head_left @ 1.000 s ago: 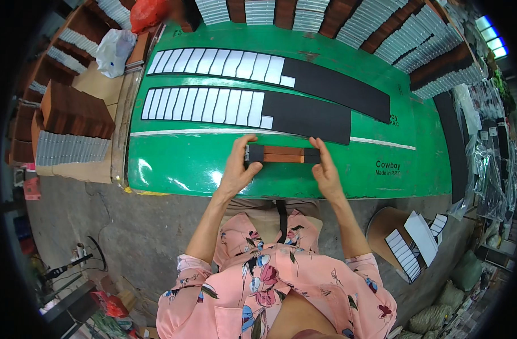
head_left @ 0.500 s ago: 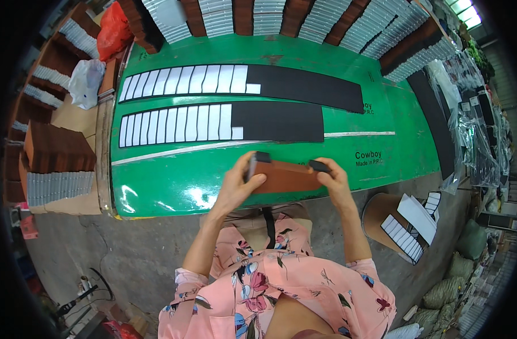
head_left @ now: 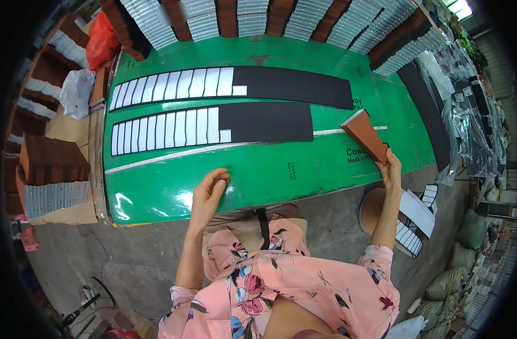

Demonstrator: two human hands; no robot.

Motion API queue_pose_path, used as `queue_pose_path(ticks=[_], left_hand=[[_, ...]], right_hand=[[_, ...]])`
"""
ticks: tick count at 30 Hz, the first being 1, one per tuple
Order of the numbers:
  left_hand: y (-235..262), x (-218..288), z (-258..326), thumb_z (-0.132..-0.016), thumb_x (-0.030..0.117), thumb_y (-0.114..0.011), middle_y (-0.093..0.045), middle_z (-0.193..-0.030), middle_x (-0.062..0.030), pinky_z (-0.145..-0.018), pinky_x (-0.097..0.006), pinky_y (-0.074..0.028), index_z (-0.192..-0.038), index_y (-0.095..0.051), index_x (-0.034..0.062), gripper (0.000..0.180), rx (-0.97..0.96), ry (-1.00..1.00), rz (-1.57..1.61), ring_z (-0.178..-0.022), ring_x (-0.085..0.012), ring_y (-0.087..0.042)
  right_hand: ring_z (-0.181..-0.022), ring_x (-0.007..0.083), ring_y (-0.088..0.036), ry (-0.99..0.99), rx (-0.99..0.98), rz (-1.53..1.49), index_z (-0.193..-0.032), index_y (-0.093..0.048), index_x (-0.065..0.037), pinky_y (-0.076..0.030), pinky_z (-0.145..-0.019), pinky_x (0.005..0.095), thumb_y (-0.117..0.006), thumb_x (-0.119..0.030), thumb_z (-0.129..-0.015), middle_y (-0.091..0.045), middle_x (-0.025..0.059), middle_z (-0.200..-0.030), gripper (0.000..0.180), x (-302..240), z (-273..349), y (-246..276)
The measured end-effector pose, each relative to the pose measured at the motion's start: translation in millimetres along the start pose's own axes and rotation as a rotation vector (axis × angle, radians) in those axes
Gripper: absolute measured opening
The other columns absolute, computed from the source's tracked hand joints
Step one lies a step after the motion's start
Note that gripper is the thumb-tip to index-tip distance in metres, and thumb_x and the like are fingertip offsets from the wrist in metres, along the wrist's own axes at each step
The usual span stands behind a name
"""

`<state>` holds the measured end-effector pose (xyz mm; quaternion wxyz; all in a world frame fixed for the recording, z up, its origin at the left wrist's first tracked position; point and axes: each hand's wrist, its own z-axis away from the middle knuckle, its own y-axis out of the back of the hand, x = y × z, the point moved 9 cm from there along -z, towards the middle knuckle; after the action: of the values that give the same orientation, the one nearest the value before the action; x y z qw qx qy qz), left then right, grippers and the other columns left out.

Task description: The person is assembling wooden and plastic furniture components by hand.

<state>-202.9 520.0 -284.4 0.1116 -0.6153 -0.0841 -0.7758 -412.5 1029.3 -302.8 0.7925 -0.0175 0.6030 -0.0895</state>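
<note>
Green table [head_left: 173,183] – glossy, two long black strips lying lengthwise. Upper strip [head_left: 292,86] and lower strip [head_left: 267,122] each carry row of white cards at left end. Stacks of brown and grey-white packs [head_left: 224,14] line far edge. Red bag [head_left: 102,39] and white bag [head_left: 77,91] at left. Brown stack [head_left: 52,164] on cardboard beside table – clear plastic sleeves [head_left: 467,130] at right.

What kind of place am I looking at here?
Probably a small packing workshop: stacked brown-and-white bundles line a green table, black strips hold rows of white pieces, and the right hand lifts a brown bundle.
</note>
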Motion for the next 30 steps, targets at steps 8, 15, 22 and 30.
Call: queue_pose_path(ticks=[8,15,22,30], left_hand=[[6.6,0.5,2.6,-0.095,0.006,-0.050,-0.061,-0.107,-0.0102,-0.086,-0.026,-0.046,-0.121,-0.054,-0.0018,0.027,0.023,0.018,0.007,-0.096,-0.0153,-0.058],[-6.6,3.5,1.3,-0.095,0.009,-0.052,-0.062,-0.107,-0.0117,-0.084,-0.027,-0.048,-0.118,-0.056,-0.0007,0.026,-0.019,-0.024,-0.049,-0.095,-0.0169,-0.060],[2.9,5.7,3.3,-0.092,0.007,-0.053,-0.064,-0.102,-0.0119,-0.081,-0.027,-0.048,-0.114,-0.059,-0.0011,0.024,0.007,-0.063,-0.194,-0.092,-0.0176,-0.062],[6.3,20.1,-1.1,-0.091,0.006,-0.053,-0.063,-0.099,-0.0120,-0.078,-0.028,-0.047,-0.112,-0.059,-0.0013,0.024,0.023,-0.135,-0.280,-0.090,-0.0190,-0.060]], right_hand=[[-0.091,0.0158,-0.062,0.037,0.035,0.007,-0.110,-0.055,0.000,-0.052,-0.078,0.0308,-0.062,-0.031,-0.090,-0.063,0.0082,-0.104,0.037,8.0,2.6,-12.1],[-0.085,0.0168,-0.064,-0.047,0.028,0.095,-0.112,-0.056,0.003,-0.053,-0.074,0.0291,-0.061,-0.032,-0.091,-0.064,0.0089,-0.104,0.041,-0.8,12.2,-9.9],[-0.103,0.0261,-0.059,0.187,0.260,1.047,-0.126,-0.052,0.001,-0.047,-0.081,0.0385,-0.067,-0.036,-0.083,-0.059,0.0168,-0.117,0.058,-40.5,25.0,-4.0],[-0.123,0.0293,-0.046,0.453,-0.087,1.637,-0.141,-0.031,-0.010,-0.024,-0.100,0.0648,-0.076,-0.036,-0.067,-0.050,0.0123,-0.133,0.091,-44.0,15.2,-110.7]])
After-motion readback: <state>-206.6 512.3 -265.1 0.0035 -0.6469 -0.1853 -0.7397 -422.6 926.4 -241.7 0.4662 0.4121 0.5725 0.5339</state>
